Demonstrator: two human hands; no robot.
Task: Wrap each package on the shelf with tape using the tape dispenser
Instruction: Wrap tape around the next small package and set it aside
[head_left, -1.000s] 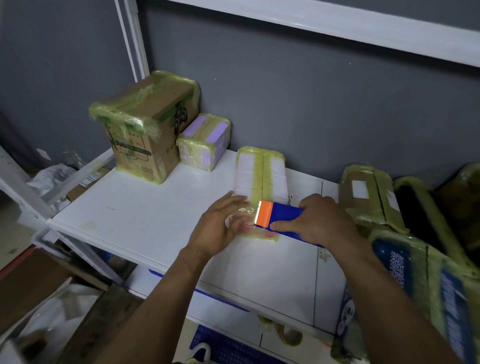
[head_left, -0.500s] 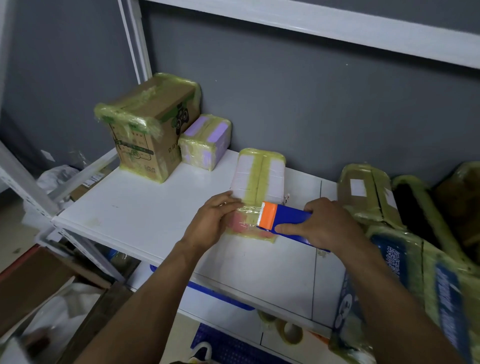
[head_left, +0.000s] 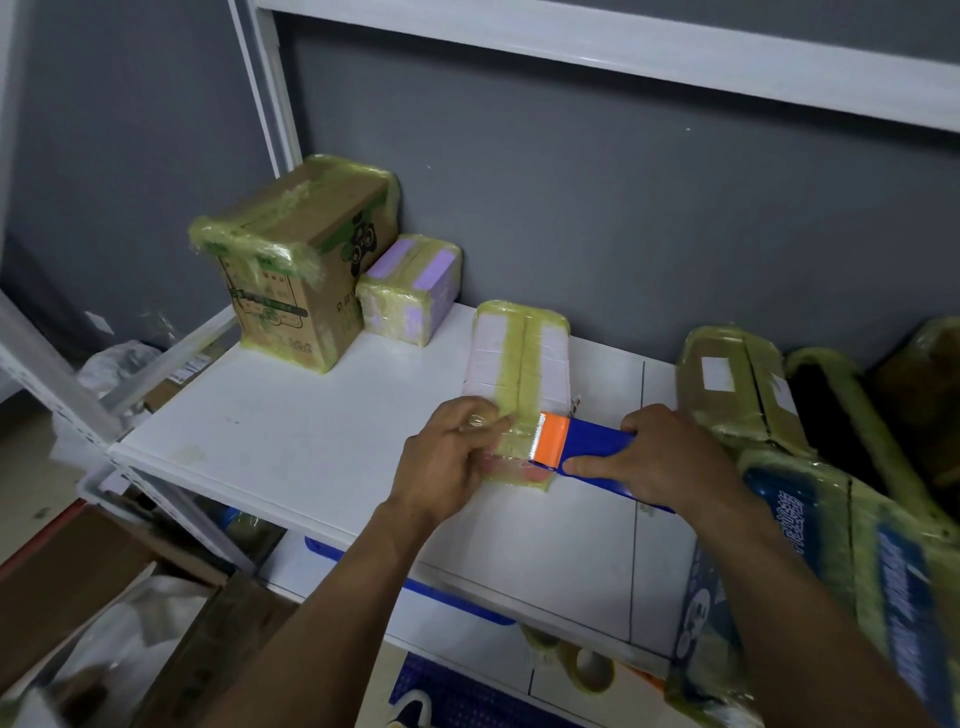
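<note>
Right hand (head_left: 670, 457) is wrapped tight round the blue tape dispenser (head_left: 592, 449), orange cutter head down on the near end of the flat white package (head_left: 519, 358). The left hand (head_left: 447, 457) curls its fingers over that same end, pinning the clear tape there. That package lies mid-shelf (head_left: 311, 441), and since a second ago the dispenser has slid a touch rightward away from the left hand, which stays put.

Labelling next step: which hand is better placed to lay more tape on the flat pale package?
Right, probably. The right hand grips the tape dispenser, whose orange toothed end sits on the near end of the package. The left hand holds that end, so it suits bracing.
</note>
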